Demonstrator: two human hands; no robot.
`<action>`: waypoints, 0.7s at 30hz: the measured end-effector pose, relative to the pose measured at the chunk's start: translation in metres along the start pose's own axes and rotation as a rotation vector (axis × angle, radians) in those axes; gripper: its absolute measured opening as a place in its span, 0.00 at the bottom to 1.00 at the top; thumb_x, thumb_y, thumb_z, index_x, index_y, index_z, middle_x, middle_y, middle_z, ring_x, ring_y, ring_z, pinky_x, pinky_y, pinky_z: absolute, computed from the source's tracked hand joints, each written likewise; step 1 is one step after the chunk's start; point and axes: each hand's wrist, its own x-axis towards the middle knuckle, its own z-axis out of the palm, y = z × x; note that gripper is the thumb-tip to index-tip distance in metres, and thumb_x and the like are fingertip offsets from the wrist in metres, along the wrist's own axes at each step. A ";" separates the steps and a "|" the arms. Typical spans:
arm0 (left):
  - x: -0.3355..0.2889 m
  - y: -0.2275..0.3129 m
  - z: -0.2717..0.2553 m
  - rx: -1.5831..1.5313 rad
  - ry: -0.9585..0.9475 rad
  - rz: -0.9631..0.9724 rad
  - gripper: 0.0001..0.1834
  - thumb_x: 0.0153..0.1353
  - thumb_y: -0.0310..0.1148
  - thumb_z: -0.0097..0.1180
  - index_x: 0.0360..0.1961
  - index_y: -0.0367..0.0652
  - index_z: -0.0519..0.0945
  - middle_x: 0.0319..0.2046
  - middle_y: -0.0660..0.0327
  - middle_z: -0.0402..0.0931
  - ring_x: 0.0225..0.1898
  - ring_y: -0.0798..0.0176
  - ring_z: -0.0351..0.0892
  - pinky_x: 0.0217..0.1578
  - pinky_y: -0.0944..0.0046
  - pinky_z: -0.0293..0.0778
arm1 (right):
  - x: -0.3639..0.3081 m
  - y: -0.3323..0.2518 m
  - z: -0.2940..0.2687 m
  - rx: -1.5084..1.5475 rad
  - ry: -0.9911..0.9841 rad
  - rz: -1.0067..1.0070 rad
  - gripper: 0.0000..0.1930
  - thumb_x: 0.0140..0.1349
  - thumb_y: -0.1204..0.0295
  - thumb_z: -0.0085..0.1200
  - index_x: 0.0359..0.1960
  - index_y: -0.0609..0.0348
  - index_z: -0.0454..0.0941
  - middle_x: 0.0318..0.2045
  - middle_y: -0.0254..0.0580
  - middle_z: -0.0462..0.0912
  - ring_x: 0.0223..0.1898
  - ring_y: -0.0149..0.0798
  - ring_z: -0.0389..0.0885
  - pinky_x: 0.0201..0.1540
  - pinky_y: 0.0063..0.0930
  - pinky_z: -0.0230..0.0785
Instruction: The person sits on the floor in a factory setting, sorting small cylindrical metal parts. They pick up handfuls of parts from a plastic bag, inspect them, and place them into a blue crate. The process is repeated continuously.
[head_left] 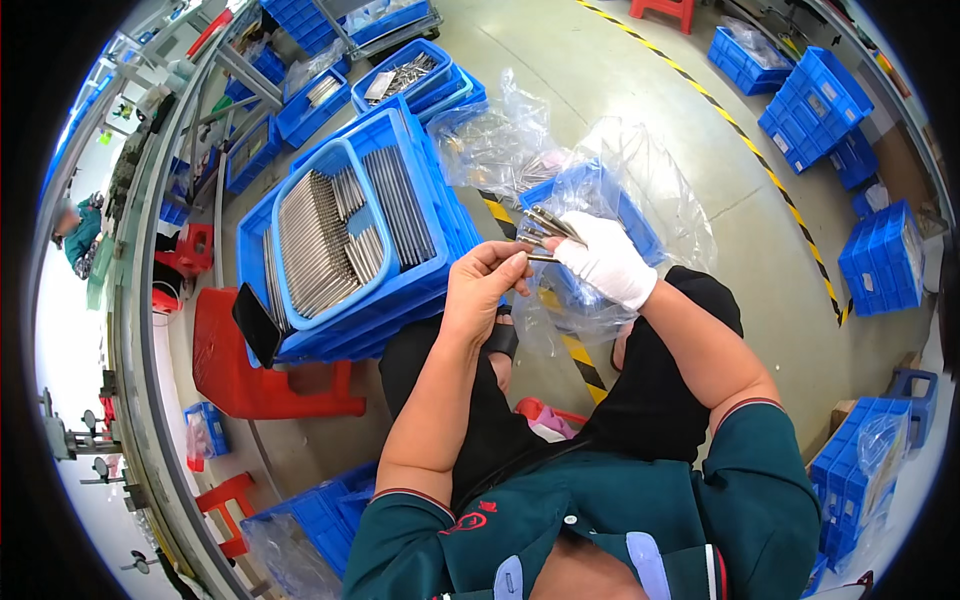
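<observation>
My right hand [608, 264], in a white glove, is closed around a small bunch of slim metal rods [548, 224] that stick out toward the left. Bare-skinned, my left hand [482, 288] pinches at the end of a single metal rod [541, 258], whose other end meets the gloved fingers. Below the gloved hand is a blue crate [642, 232] lined with a clear plastic bag [685, 195]; its contents are mostly hidden. To the left, a light-blue tray [377, 195] holds rows of similar metal rods [312, 240], on top of stacked blue crates [425, 200].
A dark flat device [258, 325] leans at the tray's near corner. Beside the stack stands a red stool [225, 360]. Farther back, a blue bin [440, 62] contains loose metal parts. Yellow-black tape [740, 125] crosses the floor. More blue crates [815, 105] line the right side.
</observation>
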 end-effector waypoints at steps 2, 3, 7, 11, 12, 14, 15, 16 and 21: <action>0.000 0.001 0.000 0.060 0.012 0.013 0.11 0.59 0.30 0.59 0.39 0.32 0.78 0.25 0.60 0.77 0.22 0.72 0.72 0.26 0.73 0.70 | 0.000 0.005 0.002 0.024 0.007 -0.048 0.13 0.60 0.63 0.53 0.32 0.62 0.74 0.22 0.46 0.73 0.25 0.38 0.69 0.31 0.32 0.64; -0.001 0.001 -0.001 0.068 0.032 0.018 0.11 0.59 0.30 0.59 0.38 0.32 0.78 0.25 0.61 0.76 0.22 0.72 0.72 0.25 0.73 0.70 | 0.000 0.004 0.002 0.025 -0.001 -0.033 0.13 0.60 0.63 0.53 0.32 0.62 0.74 0.22 0.45 0.73 0.24 0.38 0.69 0.31 0.32 0.64; -0.001 0.006 -0.004 0.019 0.100 0.041 0.09 0.60 0.30 0.58 0.35 0.33 0.77 0.22 0.62 0.73 0.20 0.73 0.68 0.21 0.73 0.67 | 0.000 -0.005 -0.010 0.116 -0.040 0.081 0.13 0.59 0.63 0.53 0.32 0.63 0.73 0.22 0.46 0.73 0.25 0.39 0.69 0.32 0.31 0.64; 0.002 0.006 0.001 -0.046 0.052 0.031 0.09 0.61 0.31 0.57 0.33 0.34 0.77 0.21 0.63 0.70 0.19 0.73 0.65 0.19 0.73 0.63 | 0.000 0.004 -0.012 0.048 -0.075 -0.021 0.13 0.60 0.63 0.53 0.32 0.63 0.73 0.21 0.45 0.72 0.25 0.38 0.69 0.32 0.32 0.63; 0.002 0.006 0.002 -0.073 0.047 0.020 0.08 0.61 0.30 0.57 0.33 0.34 0.77 0.21 0.64 0.71 0.19 0.74 0.65 0.19 0.74 0.62 | -0.002 0.003 -0.012 0.031 -0.113 -0.042 0.14 0.60 0.61 0.53 0.32 0.63 0.73 0.21 0.47 0.73 0.25 0.41 0.70 0.32 0.33 0.64; 0.002 0.007 0.004 -0.128 0.036 -0.001 0.08 0.60 0.30 0.58 0.32 0.34 0.76 0.21 0.64 0.72 0.19 0.75 0.65 0.19 0.74 0.61 | -0.003 0.001 -0.010 -0.002 -0.132 -0.028 0.15 0.59 0.61 0.52 0.31 0.63 0.73 0.22 0.48 0.73 0.26 0.43 0.72 0.32 0.34 0.64; 0.002 0.006 0.004 -0.124 0.024 -0.006 0.08 0.60 0.29 0.58 0.32 0.34 0.76 0.21 0.64 0.72 0.19 0.75 0.65 0.19 0.75 0.61 | -0.003 0.001 -0.010 -0.018 -0.139 -0.022 0.15 0.59 0.61 0.52 0.31 0.63 0.73 0.22 0.49 0.74 0.26 0.45 0.72 0.32 0.34 0.65; 0.002 0.005 0.003 -0.121 0.012 -0.011 0.08 0.60 0.29 0.58 0.33 0.34 0.76 0.20 0.64 0.72 0.19 0.75 0.65 0.19 0.75 0.61 | -0.003 0.001 -0.010 -0.026 -0.138 -0.028 0.15 0.59 0.61 0.52 0.31 0.63 0.73 0.23 0.50 0.74 0.26 0.46 0.73 0.32 0.35 0.65; 0.002 0.006 -0.002 -0.027 -0.034 -0.034 0.08 0.58 0.29 0.60 0.31 0.35 0.76 0.19 0.64 0.72 0.18 0.74 0.65 0.19 0.74 0.60 | -0.004 0.004 -0.009 -0.066 -0.135 -0.068 0.16 0.59 0.60 0.52 0.31 0.64 0.73 0.23 0.51 0.74 0.27 0.48 0.74 0.32 0.36 0.65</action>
